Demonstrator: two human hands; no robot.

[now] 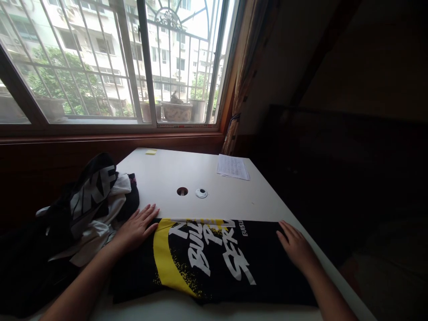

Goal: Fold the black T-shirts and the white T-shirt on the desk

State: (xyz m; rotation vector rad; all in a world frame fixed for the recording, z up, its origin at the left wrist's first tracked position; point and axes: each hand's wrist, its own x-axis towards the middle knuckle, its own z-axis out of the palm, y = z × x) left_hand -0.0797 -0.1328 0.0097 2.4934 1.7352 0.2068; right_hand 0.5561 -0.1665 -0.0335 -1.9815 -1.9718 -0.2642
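A black garment point(274, 263) with white lettering and a yellow curve is lying folded across the near part of the white surface point(160, 178), directly in front of the person; its far edge is running nearly straight from side to side and is cutting through some of the letters; the left hand point(140, 225) is resting palm down at the garment's far left corner, its fingers extended and slightly spread, the thumb pointing toward the yellow part; the right hand point(294, 245) is lying over the far right corner, its fingers reaching forward and the thumb standing apart from them; both hands are touching the cloth from above, and neither is pinching it.

A loose heap of clothes point(96, 200), black and white, is sitting just beside the left hand and forearm, with big pale letters showing on one dark piece; beyond the garment, a round hole point(182, 191) and a white ring point(201, 193) are lying side by side near the middle of the surface; a yellow note point(150, 152) is resting near the far edge, and some papers point(233, 167) are lying at the far right; a barred window point(180, 58) is letting in daylight behind the surface, and a curtain point(245, 76) is hanging at its right side.
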